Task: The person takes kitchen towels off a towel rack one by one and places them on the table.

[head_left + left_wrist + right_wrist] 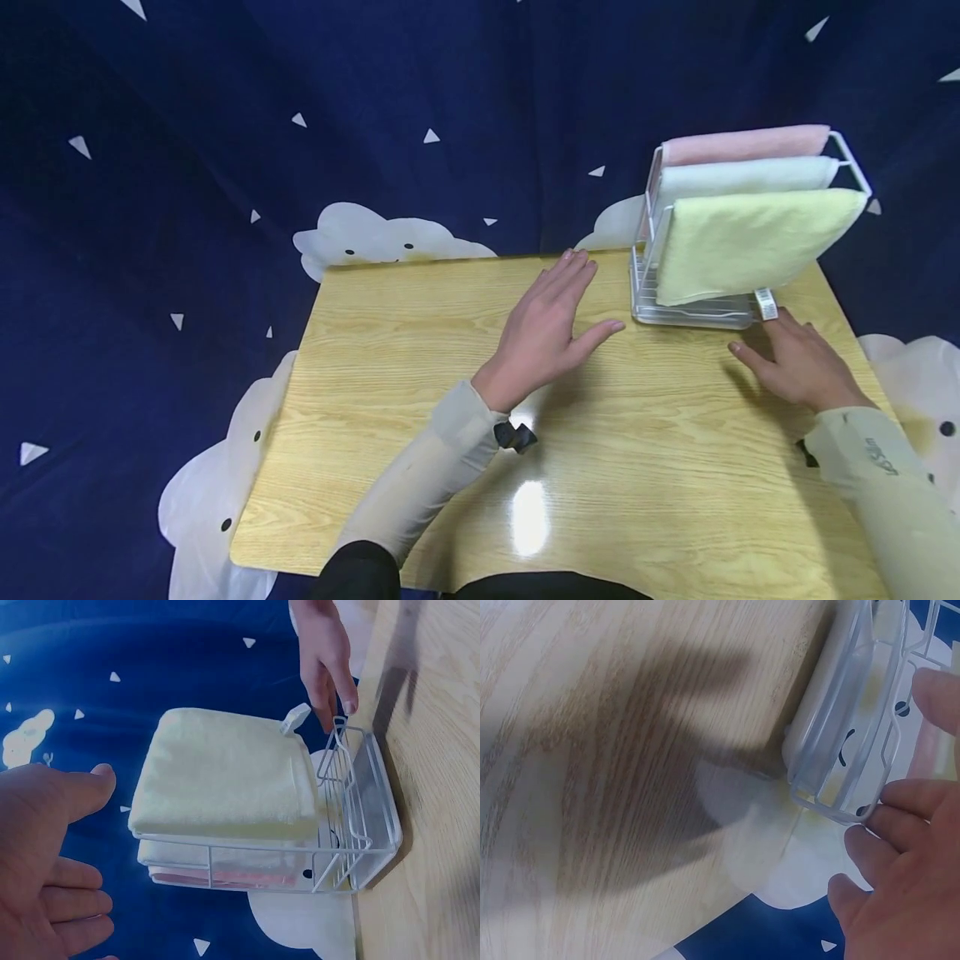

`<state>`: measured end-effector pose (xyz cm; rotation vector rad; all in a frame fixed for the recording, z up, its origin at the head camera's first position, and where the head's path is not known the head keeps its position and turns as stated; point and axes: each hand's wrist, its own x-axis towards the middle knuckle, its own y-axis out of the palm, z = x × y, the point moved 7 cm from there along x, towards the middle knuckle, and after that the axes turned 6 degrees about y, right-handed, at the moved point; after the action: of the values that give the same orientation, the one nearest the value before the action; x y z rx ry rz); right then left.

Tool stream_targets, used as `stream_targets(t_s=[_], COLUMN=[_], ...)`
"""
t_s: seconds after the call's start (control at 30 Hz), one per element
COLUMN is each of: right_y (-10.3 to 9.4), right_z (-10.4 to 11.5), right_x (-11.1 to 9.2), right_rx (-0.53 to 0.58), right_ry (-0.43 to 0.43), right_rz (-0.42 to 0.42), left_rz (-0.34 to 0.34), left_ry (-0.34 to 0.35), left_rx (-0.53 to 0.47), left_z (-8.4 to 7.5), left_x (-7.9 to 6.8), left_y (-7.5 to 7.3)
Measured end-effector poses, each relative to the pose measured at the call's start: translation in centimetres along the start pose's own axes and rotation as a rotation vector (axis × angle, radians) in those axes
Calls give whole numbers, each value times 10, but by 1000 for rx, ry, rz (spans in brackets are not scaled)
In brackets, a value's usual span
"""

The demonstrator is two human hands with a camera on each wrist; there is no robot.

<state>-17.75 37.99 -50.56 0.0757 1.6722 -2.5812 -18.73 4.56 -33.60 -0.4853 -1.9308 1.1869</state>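
Note:
A white wire rack [647,287] with a tray base stands at the table's back right. Three folded towels hang over its bars: a yellow one [750,242] in front, a pale white-blue one [757,177] behind it, and a pink one [750,143] at the back. My left hand [546,321], fingers straight and thumb spread, is held left of the rack, apart from it, with nothing in it. At the rack's right end is my right hand [806,362], its fingers loosely bent beside the tray edge [840,817]; whether they touch is unclear. A white tag [295,718] sticks out from the yellow towel.
The light wooden table [405,375] carries the rack near its back edge. Behind and around it hangs a dark blue curtain [450,92] with white triangles and cloud faces.

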Motion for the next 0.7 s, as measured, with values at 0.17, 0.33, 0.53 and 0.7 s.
stream_targets(t_s=[0.17, 0.33, 0.53, 0.7], right_y=[1, 2, 2, 2], right_z=[-1, -3, -4, -5], right_x=[1, 2, 2, 3], right_rx=[13, 25, 25, 25], right_ry=[9, 14, 24, 25], right_rz=[6, 11, 17, 18], left_rz=[-31, -59, -77, -112], left_ry=[33, 24, 33, 45], left_rx=[-33, -90, -105, -141], left_z=[-2, -2, -4, -8], left_x=[12, 19, 28, 37], left_y=[6, 9, 9, 7])
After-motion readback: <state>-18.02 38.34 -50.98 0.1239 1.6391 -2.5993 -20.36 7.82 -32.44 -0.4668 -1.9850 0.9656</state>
